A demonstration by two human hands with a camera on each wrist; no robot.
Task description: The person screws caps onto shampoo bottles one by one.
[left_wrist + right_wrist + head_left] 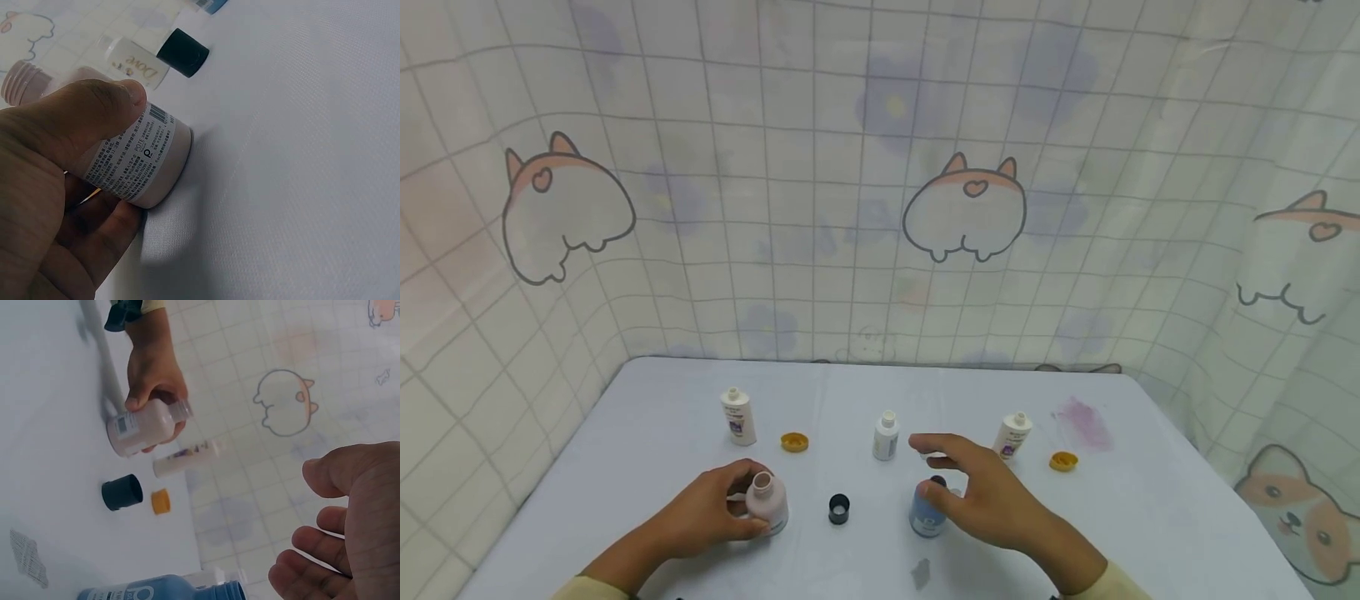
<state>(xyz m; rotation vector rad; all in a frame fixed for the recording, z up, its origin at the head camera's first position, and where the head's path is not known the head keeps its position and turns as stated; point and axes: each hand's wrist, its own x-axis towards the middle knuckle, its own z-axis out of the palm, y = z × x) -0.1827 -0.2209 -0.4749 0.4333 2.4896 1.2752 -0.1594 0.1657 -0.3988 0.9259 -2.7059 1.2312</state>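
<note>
My left hand (703, 512) grips an uncapped pale pink bottle (770, 507), thumb on the near side and fingers behind. The base of this bottle meets the table, and its printed label (128, 153) shows in the left wrist view. Above and beside an uncapped blue bottle (927, 517) hovers my right hand (992, 496), fingers loosely bent around nothing. In the right wrist view a gap separates that hand from the blue bottle (162, 589). A black cap (838, 509) lies between the two bottles, its hollow side showing.
Behind stand three small white bottles: one at the left (738, 417), one in the middle (886, 437), and one at the right (1012, 434), partly behind my right hand. Two yellow caps (794, 442) lie on the white table (647, 433). A patterned curtain (820, 208) hangs around the table.
</note>
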